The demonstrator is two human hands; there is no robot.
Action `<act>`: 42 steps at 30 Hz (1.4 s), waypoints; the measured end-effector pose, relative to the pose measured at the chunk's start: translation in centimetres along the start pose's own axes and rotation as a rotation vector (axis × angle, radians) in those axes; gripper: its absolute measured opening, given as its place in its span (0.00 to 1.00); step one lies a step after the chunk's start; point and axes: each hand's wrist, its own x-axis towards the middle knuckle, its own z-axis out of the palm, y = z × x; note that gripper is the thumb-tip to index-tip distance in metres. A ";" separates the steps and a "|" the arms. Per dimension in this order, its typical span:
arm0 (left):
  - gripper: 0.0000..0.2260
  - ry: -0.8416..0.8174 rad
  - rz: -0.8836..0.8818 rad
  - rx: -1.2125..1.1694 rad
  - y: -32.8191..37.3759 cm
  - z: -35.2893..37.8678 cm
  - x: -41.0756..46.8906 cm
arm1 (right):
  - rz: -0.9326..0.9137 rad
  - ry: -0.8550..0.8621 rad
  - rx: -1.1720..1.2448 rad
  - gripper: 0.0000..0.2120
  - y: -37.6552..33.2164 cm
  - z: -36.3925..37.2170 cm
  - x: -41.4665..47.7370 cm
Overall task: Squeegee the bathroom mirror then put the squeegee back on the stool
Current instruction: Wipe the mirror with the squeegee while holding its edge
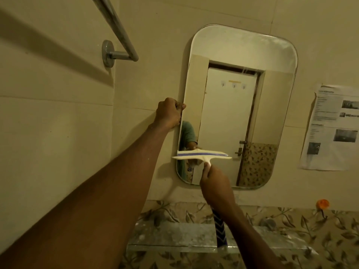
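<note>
Pale cream wall tiles are filling most of the frame, with a metal towel bar [116, 30] slanting down from the top edge at upper left and a printed paper sheet [332, 127] hanging at the right edge. A rounded mirror [242, 105] is sitting on the wall at the centre, reflecting a white door. Below it, a glass shelf [171, 237] is running across a band of leaf-patterned tiles, and a small orange object [322, 204] is sticking to the wall at lower right.

The left hand [169, 113] is reaching up from the lower left on a long straight arm, its fingers curled over the mirror's left edge at mid-height. The right hand [214, 186] is rising from the bottom centre, fingers closed around the handle of the squeegee [202, 157]. The squeegee's cream blade is lying level across the lower left part of the glass, touching it, with its reflection just above.
</note>
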 end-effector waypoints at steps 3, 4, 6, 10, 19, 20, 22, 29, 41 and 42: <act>0.14 -0.004 -0.008 0.010 -0.9 0.3 -0.7 | -0.052 0.030 0.036 0.15 -1.7 -2.4 2.3; 0.14 0.000 -0.007 0.014 -1.2 0.4 -0.9 | -0.070 0.060 0.050 0.15 -2.4 -3.1 3.1; 0.14 0.007 -0.007 0.012 -1.5 0.6 -1.3 | -0.085 0.095 0.076 0.15 -3.0 -3.9 4.1; 0.14 0.015 -0.004 0.008 -2.3 0.9 -1.7 | -0.070 0.092 0.024 0.15 -1.1 -2.0 2.1; 0.12 0.009 0.009 0.100 -4.4 1.5 -4.1 | 0.031 -0.016 -0.044 0.18 3.5 2.4 -4.1; 0.12 0.004 0.005 0.108 -4.8 1.6 -4.5 | 0.016 -0.012 -0.031 0.18 3.1 2.0 -3.6; 0.12 0.004 -0.003 0.116 -5.4 1.8 -5.0 | -0.017 0.029 0.010 0.17 2.0 0.6 -2.0; 0.14 0.009 -0.004 0.077 -5.8 2.1 -4.9 | -0.044 0.138 -0.004 0.15 1.6 -0.2 -0.3; 0.14 0.014 -0.033 0.050 -5.9 2.1 -4.8 | -0.055 0.114 0.022 0.16 4.8 2.2 -3.4; 0.14 0.015 -0.030 0.053 -5.9 2.1 -4.8 | -0.074 0.147 0.024 0.15 4.4 1.6 -2.6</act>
